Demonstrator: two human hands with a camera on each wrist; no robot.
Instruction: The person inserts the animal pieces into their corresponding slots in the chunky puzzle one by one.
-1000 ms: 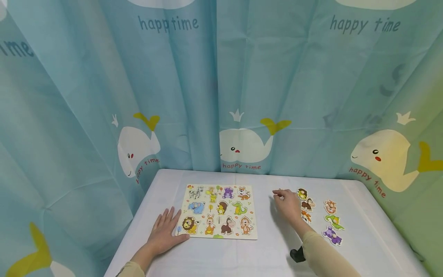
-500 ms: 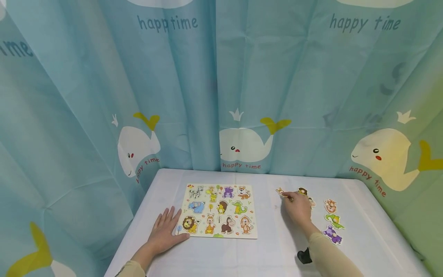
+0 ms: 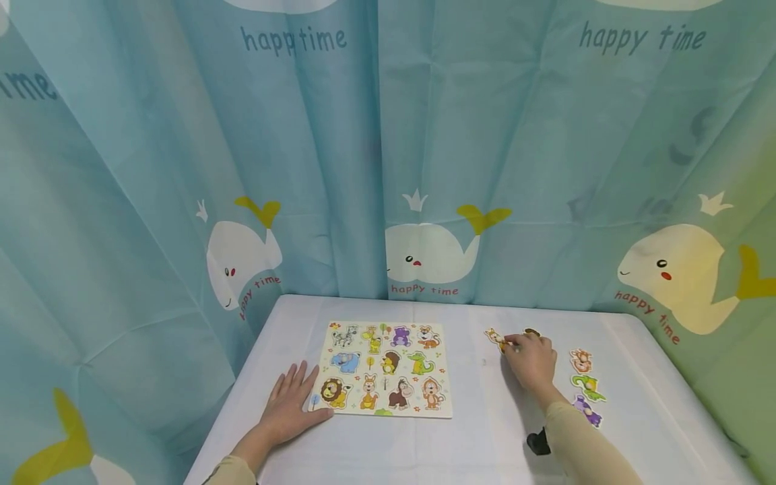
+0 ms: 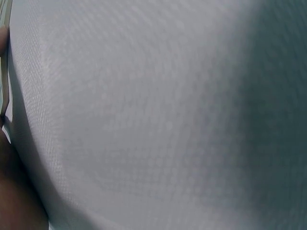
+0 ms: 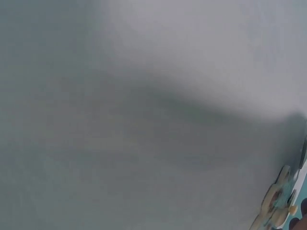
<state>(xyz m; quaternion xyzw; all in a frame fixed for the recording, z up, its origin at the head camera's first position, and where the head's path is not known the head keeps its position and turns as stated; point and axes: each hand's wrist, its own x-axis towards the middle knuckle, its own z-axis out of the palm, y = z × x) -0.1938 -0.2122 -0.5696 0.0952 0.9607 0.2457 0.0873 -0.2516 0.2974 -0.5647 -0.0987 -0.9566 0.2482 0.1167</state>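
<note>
A wooden animal puzzle board (image 3: 382,369) lies on the white table (image 3: 461,444). My left hand (image 3: 292,394) rests flat beside it, fingers straight, its thumb side touching the board's lower left corner. My right hand (image 3: 512,345) is to the right of the board, fingers curled, pinching the right edge of a small orange animal piece (image 3: 494,336) that lies low on the table. The same orange piece (image 5: 276,206) shows at the bottom right of the right wrist view. The left wrist view shows only blurred tablecloth and the board's edge (image 4: 5,72).
Loose animal pieces lie right of my right hand: a monkey (image 3: 580,361), a green one (image 3: 587,387), a purple one (image 3: 587,411) and a brown one (image 3: 532,332) partly hidden behind my fingers. A whale-print curtain (image 3: 424,202) closes off the table's back and sides.
My right hand has drawn back to the right, and the orange piece now shows on the table left of its fingertips. The left hand has not moved.
</note>
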